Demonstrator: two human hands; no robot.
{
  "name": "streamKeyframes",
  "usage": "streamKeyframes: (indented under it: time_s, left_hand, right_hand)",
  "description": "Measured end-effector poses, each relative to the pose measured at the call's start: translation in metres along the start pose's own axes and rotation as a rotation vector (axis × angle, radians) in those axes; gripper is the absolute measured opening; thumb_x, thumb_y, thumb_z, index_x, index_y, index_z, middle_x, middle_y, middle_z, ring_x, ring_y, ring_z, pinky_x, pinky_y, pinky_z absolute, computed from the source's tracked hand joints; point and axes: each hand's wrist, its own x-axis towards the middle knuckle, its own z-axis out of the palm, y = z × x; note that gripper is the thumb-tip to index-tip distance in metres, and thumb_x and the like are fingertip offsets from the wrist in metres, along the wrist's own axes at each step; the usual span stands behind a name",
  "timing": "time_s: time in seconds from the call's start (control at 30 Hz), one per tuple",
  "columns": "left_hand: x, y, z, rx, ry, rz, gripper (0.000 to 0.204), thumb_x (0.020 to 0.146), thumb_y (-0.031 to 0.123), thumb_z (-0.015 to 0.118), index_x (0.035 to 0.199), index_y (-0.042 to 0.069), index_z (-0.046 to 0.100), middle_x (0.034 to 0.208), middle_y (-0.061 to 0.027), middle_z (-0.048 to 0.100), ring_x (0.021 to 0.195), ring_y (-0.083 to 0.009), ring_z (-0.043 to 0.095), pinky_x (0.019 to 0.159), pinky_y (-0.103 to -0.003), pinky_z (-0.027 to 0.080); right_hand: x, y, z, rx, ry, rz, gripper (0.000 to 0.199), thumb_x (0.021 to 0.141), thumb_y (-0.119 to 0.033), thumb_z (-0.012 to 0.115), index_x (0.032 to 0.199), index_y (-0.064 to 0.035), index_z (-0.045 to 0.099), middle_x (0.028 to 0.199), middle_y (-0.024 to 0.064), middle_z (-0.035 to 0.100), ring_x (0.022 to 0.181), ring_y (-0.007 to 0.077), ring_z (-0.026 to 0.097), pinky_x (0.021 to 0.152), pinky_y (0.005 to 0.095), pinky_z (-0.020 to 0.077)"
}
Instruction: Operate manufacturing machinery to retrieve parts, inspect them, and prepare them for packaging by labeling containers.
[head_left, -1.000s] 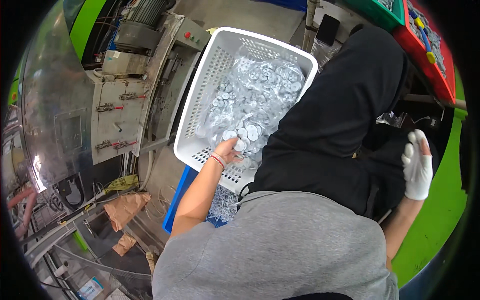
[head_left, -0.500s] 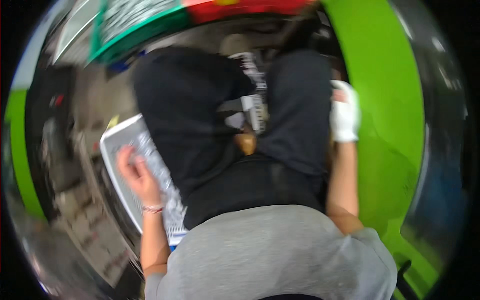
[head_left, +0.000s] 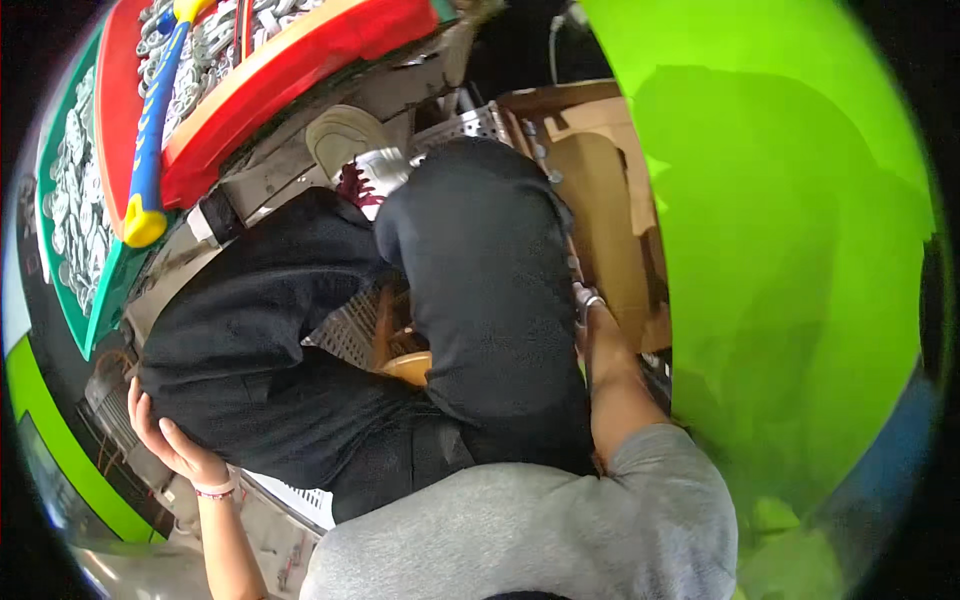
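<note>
Seated, black-trousered legs (head_left: 470, 300) fill the view. Left hand (head_left: 170, 440) open, fingers curled against the left thigh, holding nothing. Right hand hidden behind the right knee; grip cannot be told. White perforated plastic basket (head_left: 300, 495) only peeks out under the thigh; no sorting in hand yet.

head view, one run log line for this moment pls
left hand: bare, open, beside black trouser leg | right hand: hidden behind other leg | red tray, green tray: metal parts
</note>
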Motion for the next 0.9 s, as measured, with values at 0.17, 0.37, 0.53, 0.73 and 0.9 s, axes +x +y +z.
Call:
streamKeyframes:
  time_s: [0.17,0.37,0.53,0.73,0.9]
  left_hand:
    - [-0.003,-0.005,0.002,0.073,0.028,-0.024,0.037,0.098,0.025,0.035,0.128,0.003,0.042,0.142,-0.0203,0.039,0.129,-0.0335,0.038,0.110,-0.048,0.025]
    - [-0.004,-0.015,0.002,0.060,0.006,-0.042,0.040,0.097,0.031,0.034,0.128,0.007,0.040,0.141,-0.0218,0.038,0.128,-0.0351,0.038,0.109,-0.049,0.026]
    - [-0.007,-0.019,-0.001,0.044,-0.003,-0.056,0.040,0.097,0.032,0.033,0.130,0.009,0.039,0.142,-0.0217,0.036,0.129,-0.0356,0.038,0.109,-0.050,0.027]
    - [-0.008,-0.022,-0.003,0.056,-0.001,-0.058,0.041,0.097,0.034,0.032,0.130,0.012,0.040,0.143,-0.0207,0.035,0.130,-0.0348,0.037,0.108,-0.050,0.028]
    - [-0.008,-0.026,-0.002,0.018,-0.013,-0.064,0.043,0.097,0.037,0.031,0.131,0.012,0.038,0.144,-0.0220,0.033,0.130,-0.0358,0.035,0.109,-0.051,0.027]
  right_hand:
    - [-0.011,-0.018,0.000,0.083,0.252,-0.046,0.047,0.092,-0.038,0.053,0.124,-0.0046,0.055,0.102,0.0144,0.064,0.093,0.0248,0.062,0.069,0.0401,0.0522]
    - [-0.015,-0.104,-0.024,0.320,0.475,-0.595,0.045,0.091,-0.037,0.054,0.123,-0.0050,0.054,0.101,0.0135,0.063,0.092,0.0238,0.061,0.068,0.0386,0.0515]
    - [-0.009,-0.203,-0.024,0.194,0.357,-0.699,0.044,0.091,-0.036,0.054,0.123,-0.0054,0.054,0.100,0.0128,0.063,0.090,0.0229,0.061,0.067,0.0373,0.0509]
    - [-0.006,-0.256,-0.012,0.024,0.301,-0.618,0.042,0.091,-0.034,0.055,0.123,-0.0058,0.054,0.099,0.0119,0.062,0.089,0.0218,0.060,0.065,0.0358,0.0502]
    - [-0.001,-0.277,-0.004,-0.050,0.279,-0.593,0.041,0.091,-0.033,0.055,0.122,-0.0061,0.054,0.098,0.0112,0.061,0.087,0.0210,0.060,0.064,0.0346,0.0496]
